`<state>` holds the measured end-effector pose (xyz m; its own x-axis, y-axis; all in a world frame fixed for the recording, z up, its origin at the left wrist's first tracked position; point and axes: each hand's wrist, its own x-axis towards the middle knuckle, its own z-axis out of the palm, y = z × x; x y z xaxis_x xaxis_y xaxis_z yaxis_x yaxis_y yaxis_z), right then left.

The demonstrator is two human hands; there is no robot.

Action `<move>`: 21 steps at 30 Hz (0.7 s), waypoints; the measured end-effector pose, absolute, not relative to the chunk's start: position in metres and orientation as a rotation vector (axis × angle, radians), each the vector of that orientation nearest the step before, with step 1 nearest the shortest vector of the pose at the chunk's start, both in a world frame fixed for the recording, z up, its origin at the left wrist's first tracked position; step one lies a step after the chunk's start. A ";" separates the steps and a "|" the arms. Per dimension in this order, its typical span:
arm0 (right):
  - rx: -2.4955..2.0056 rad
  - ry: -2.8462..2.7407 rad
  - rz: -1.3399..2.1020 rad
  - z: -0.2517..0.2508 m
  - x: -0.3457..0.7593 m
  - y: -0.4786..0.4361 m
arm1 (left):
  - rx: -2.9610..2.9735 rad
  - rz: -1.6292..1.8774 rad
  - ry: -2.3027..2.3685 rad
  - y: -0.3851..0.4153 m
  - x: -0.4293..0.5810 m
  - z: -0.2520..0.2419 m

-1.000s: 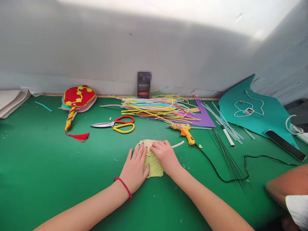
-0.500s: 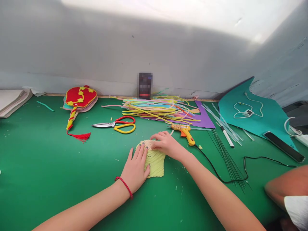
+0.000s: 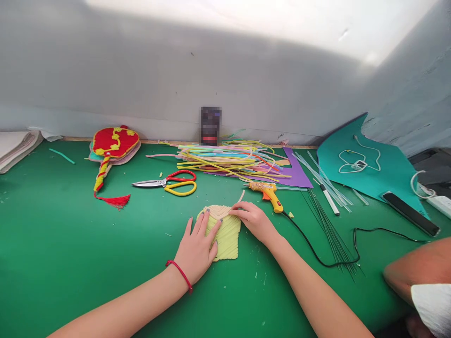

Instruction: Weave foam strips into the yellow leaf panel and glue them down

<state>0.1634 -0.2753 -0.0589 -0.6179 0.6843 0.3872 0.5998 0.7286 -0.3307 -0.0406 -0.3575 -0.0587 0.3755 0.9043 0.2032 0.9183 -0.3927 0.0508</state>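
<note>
A flat piece covered in rows of yellow-green and peach pipe cleaners (image 3: 228, 246) lies on the green table. Across its left side my left hand (image 3: 198, 244) rests flat, fingers spread, a red cord at the wrist. At the upper right edge my right hand (image 3: 254, 221) has thumb and fingers pinched on a peach pipe cleaner (image 3: 242, 196), whose free end sticks up past the fingers. A yellow hot glue gun (image 3: 269, 192) lies just beyond my right hand. Scissors (image 3: 176, 183) with red and yellow handles lie beyond my left hand.
Loose pipe cleaners (image 3: 225, 157) are heaped at the back on purple sheet (image 3: 299, 171). A red fan-shaped craft (image 3: 114, 143) lies left. Glue sticks (image 3: 327, 180), thin wires (image 3: 329, 230), a marker (image 3: 330, 199) and a black cord (image 3: 313, 253) lie right. Another person's arm (image 3: 419, 267) is at far right.
My right hand has shifted right and slightly down along the piece's top, exposing more peach rows. The pipe cleaner's free end now points up. My left hand stays flat, its index finger more spread.
</note>
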 end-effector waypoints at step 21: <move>-1.142 -2.747 0.205 -0.042 0.169 -0.302 | -2.560 -0.280 -1.713 -0.356 -0.037 -0.059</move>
